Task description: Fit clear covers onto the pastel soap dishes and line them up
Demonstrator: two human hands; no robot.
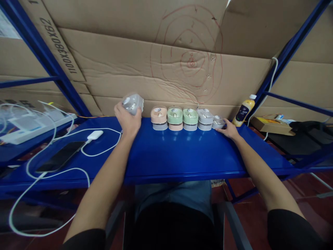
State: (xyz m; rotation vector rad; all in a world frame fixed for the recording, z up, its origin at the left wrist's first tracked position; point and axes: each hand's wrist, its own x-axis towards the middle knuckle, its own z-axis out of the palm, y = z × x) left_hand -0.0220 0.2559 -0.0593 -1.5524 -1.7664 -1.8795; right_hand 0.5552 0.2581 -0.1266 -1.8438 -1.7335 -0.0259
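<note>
My left hand [129, 119] is wrapped round a grey box with a clear lid [133, 103], held tilted above the blue table. At the right end of the row, my right hand [229, 130] has its fingers closed on a low grey box [218, 122] that rests on the table. Between my hands stand two-high stacks of small lidded boxes: a pink box [159, 115] on grey, a green box [175, 115] on pink, another green box [190, 116] on grey, and a grey box [205, 115] on grey.
A juice bottle [244, 110] stands right of my right hand. On the left lie a phone [61, 157], a white charger [95, 135] and looping white cables. Cardboard [117, 62] with red rings backs the blue table [182, 156]. Blue posts rise at both sides.
</note>
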